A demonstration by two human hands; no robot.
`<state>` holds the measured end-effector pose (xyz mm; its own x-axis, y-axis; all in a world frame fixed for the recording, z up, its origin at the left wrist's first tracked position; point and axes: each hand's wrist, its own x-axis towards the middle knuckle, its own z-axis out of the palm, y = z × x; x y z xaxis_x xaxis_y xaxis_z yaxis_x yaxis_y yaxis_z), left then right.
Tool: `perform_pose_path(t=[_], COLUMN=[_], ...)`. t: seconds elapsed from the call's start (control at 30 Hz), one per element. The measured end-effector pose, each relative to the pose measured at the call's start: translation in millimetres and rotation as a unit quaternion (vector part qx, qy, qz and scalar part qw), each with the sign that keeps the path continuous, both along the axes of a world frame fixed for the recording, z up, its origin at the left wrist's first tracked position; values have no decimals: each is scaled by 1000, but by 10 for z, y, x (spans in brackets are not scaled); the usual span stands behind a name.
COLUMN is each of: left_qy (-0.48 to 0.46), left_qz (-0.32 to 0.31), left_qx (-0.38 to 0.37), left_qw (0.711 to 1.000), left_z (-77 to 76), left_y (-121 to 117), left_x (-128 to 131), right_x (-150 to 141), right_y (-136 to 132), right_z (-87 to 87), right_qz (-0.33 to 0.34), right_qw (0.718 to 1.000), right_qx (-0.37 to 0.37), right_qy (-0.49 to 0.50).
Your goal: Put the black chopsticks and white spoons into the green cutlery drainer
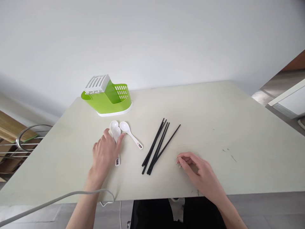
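Note:
My left hand (105,150) is closed around two overlapping white spoons, their bowls showing past my fingertips; the lower spoon (116,131) lies partly over the other spoon (113,123). A printed handle end pokes out below my thumb. Just right of that hand, a third white spoon (130,133) lies slanted on the table. Several black chopsticks (157,148) lie loosely together at the middle, handles toward me. To their right, my right hand (196,170) rests on the tabletop with curled fingers, thumb and forefinger together, and nothing visible in them.
A green and white cutlery holder (108,100) stands at the table's back left, near the wall. A grey cable (64,195) crosses the front left edge over my left forearm. Left of the table (238,127) is a wire rack (22,146) with boards.

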<state>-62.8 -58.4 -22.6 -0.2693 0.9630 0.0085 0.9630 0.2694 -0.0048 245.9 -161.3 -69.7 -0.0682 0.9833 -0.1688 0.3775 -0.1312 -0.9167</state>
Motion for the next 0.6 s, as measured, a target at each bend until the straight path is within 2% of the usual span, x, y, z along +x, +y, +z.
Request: perform_pose_path(t=[0.3, 0.6], left_qy=[-1, -35], left_qz=[-15, -32], left_qx=[6, -31], left_qw=[1000, 998], left_z=[14, 77], left_y=[148, 177], left_x=[219, 212], right_x=[-1, -10], right_y=[2, -4], right_z=[-7, -10], right_qz=[-6, -16], right_qw=[1000, 1000], right_qx=[6, 18], right_qy=[2, -1])
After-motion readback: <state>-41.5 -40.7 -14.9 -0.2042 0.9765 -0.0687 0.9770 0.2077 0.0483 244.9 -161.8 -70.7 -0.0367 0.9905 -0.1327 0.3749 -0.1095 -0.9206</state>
